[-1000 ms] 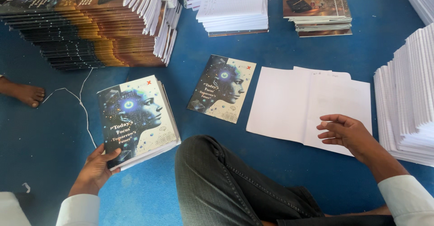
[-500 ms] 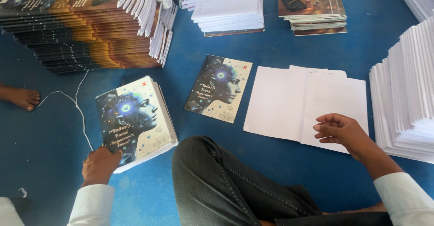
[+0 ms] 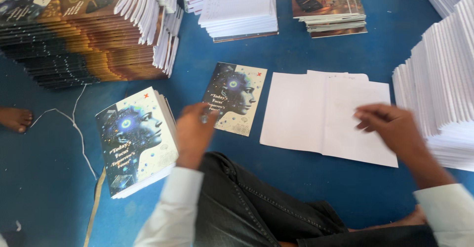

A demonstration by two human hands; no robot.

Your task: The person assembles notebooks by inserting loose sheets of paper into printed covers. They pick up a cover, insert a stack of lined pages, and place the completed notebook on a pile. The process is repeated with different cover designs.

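Blue floor (image 3: 306, 54). Left hand (image 3: 193, 132), blurred, at the lower left corner of a single cover (image 3: 236, 99). Right hand (image 3: 390, 126) resting on white sheets (image 3: 316, 113). Small book pile (image 3: 137, 141) by the left sleeve. Tall stacks (image 3: 89, 29) behind; white stack (image 3: 444, 79) at right.

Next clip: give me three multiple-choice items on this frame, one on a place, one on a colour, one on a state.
1. Where is the left hand?
A. over the single face-print cover sheet
B. on the tall white page stack
C. on the white cord

2. What colour is the floor covering?
A. green
B. blue
C. grey

3. The right hand is:
A. lifting a book
B. resting on the white unprinted sheets
C. out of view

Answers: A, its fingers reach that cover's lower left edge; B, blue shows between all stacks; B, it lies on the sheets.
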